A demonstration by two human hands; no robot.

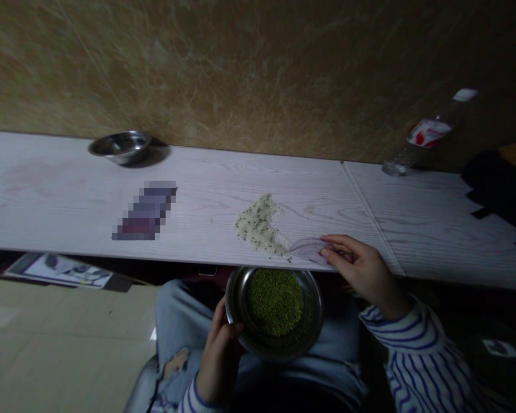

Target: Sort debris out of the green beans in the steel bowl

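My left hand grips the left rim of a steel bowl, held at the table's front edge above my lap. Green mung beans cover the bowl's bottom. Between the thumb and fingers of my right hand is a thin, see-through purplish protractor with markings along its curved edge. Its left end touches a spread pile of white rice on the table, with green beans mixed in. A few beans lie by the edge, just above the bowl.
Against the wall at the back left stands another steel bowl. A blurred-out flat object lies in front of it. A plastic bottle stands at the back right, near dark cloth. The white table has a seam on the right.
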